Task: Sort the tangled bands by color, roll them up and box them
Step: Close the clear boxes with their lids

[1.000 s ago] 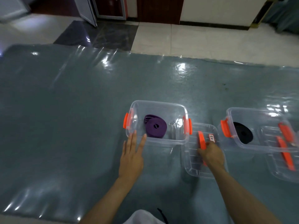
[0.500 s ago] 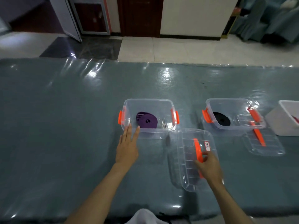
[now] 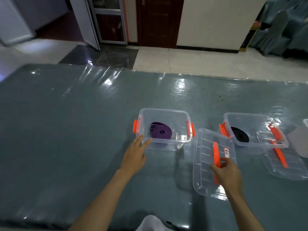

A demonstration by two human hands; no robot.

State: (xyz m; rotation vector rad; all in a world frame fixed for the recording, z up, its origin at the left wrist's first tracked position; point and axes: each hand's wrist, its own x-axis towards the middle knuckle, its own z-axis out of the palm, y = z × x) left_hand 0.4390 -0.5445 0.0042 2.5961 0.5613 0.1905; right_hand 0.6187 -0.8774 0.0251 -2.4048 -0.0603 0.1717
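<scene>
Purple bands [image 3: 160, 132] are already rolled up and sitting inside the clear box with orange clips [image 3: 164, 126], so that color looks basically done. Starting at the fingers: the right hand [image 3: 227, 172] has its fingertips pinched around the orange handle of the clear lid [image 3: 206, 162], thumb on one side, fingers curled on the other. The left hand [image 3: 135, 155] is flat, fingers straight, tips touching the near left corner of the box like it's steadying it.

What changed over the last second: that lid was lying flat just right of the box, with the right hand resting on it. Now it's lifted at the near end and tilted, far edge up close to the box's right clip. Left hand hasn't really gone anywhere.

So my read is we're at the closing step for purple: lid comes across, gets seated, clips snap down. Could snag if it goes on crooked.

Off to the right, a black roll [image 3: 240, 135] sits in a second clear box [image 3: 253, 127], its own lid [image 3: 286, 162] lying on the plastic-covered table [image 3: 66, 130] just in front. That one's open too, so it still needs closing.
</scene>
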